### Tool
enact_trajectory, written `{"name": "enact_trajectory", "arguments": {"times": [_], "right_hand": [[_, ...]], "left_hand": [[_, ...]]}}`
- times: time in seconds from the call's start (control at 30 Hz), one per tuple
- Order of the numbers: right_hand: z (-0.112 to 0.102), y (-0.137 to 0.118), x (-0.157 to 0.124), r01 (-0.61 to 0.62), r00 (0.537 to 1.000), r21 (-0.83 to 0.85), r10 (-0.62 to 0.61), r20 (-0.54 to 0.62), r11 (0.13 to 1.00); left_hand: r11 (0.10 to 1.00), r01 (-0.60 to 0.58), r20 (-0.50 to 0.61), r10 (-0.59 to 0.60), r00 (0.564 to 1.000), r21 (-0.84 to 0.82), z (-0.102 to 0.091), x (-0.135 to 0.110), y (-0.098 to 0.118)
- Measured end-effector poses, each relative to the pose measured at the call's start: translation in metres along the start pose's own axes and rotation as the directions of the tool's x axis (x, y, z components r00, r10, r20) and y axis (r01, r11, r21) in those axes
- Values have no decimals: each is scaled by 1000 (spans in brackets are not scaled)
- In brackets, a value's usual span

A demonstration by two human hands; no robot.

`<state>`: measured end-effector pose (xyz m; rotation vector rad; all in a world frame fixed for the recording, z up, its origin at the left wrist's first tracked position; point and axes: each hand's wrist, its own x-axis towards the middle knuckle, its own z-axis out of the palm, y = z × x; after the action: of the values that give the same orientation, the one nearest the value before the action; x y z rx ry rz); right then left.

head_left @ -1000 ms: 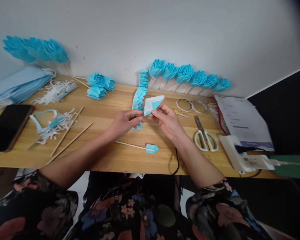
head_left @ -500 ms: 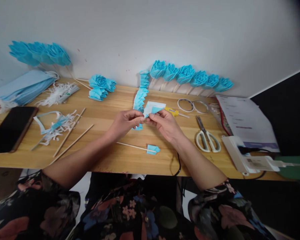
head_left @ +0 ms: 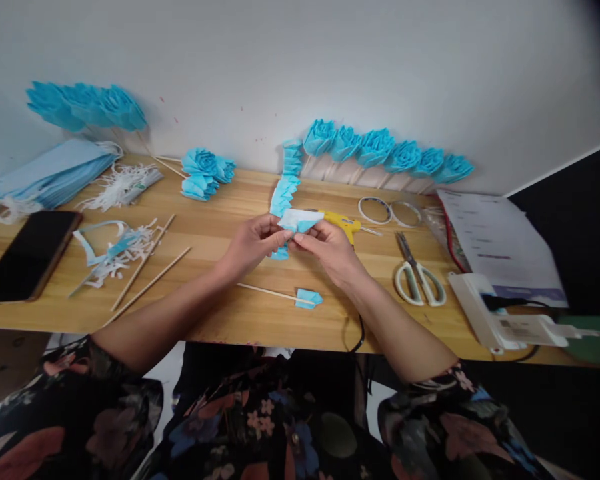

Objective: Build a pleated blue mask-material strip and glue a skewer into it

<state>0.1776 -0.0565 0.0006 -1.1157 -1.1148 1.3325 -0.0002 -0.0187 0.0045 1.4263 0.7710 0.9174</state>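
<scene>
Between my two hands is a small blue-and-white fabric piece (head_left: 301,218), partly folded, its white side showing along the top. My left hand (head_left: 254,245) pinches its left end, and my right hand (head_left: 330,250) grips the right side with thumb and fingers closed. Just behind them lies a row of folded blue petals (head_left: 284,192), partly covered by my fingers. Below my hands, a thin wooden stick with a blue petal (head_left: 309,299) at its tip rests on the table. A yellow glue gun (head_left: 347,226) lies behind my right hand, partly hidden.
Blue fabric flowers (head_left: 375,148) on sticks lean against the wall. To the right are scissors (head_left: 419,280), tape rolls (head_left: 375,211) and a white power strip (head_left: 473,310). On the left are a phone (head_left: 29,257), face masks (head_left: 55,175), cut scraps (head_left: 117,250) and loose sticks (head_left: 147,287).
The fabric piece has turned and folded over; its pointed white flap now lies lower and flatter. My right fingers have moved behind it. The view has shifted slightly.
</scene>
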Motion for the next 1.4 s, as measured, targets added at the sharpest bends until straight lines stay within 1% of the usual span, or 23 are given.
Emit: {"name": "enact_trajectory", "arguments": {"times": [0.13, 0.27, 0.37, 0.53, 0.83, 1.03, 1.23, 1.4], "right_hand": [[0, 0, -1, 7, 1000, -30, -7, 7, 1000], [-2, -5, -2, 4, 1000, -8, -4, 9, 1000], [-7, -8, -2, 2, 1000, 8, -2, -17, 1000], [-9, -5, -1, 17, 998, -65, -21, -60, 998], [-6, -4, -2, -11, 999, -55, 9, -32, 998], [-6, -4, -2, -14, 1000, -66, 14, -2, 998], [-5, -4, -1, -26, 999, -57, 27, 19, 998], [-4, -6, -2, -22, 999, -53, 24, 31, 998]], "left_hand": [[1000, -26, -24, 26, 999, -11, 0, 0, 1], [999, -47, -43, 47, 998, 0, 0, -1, 1], [999, -48, -42, 48, 998, 2, -1, -2, 2], [999, -37, -58, 38, 998, 20, -1, -2, 2], [998, -58, -69, 58, 996, 8, -1, -2, 1], [998, -50, -41, 51, 998, 29, -1, -2, 1], [999, -37, -50, 38, 998, 36, -1, -2, 1], [997, -55, -30, 57, 998, 55, -2, -2, -1]]}}
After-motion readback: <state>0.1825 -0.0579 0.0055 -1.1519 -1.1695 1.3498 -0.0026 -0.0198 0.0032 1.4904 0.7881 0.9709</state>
